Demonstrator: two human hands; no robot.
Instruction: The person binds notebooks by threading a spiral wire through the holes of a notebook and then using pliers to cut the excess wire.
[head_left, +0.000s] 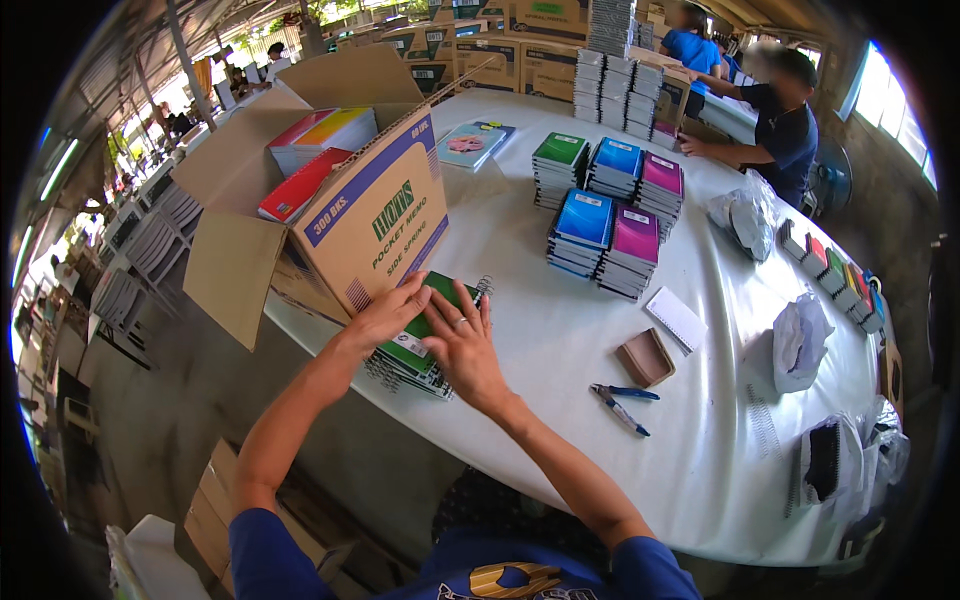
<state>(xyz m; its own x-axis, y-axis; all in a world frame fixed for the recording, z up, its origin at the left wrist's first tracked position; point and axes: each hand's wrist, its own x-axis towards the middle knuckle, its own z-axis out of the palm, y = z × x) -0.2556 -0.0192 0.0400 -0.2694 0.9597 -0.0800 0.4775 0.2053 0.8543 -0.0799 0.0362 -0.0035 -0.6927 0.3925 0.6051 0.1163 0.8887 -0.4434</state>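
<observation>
Both hands are pressing on a stack of green spiral notebooks (420, 345) lying at the near edge of the white table (560, 340); the left hand (385, 315) is resting with fingers spread flat; the right hand (462, 345) is lying likewise, open, gripping nothing; an open cardboard box (370, 215) is standing just behind the stack, touching it.

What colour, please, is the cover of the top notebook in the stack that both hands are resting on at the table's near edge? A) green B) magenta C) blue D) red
A: the left hand and the right hand lie flat on a stack of spiral notebooks whose top cover is green; the blue and magenta stacks stand farther out on the white table, untouched.
</observation>
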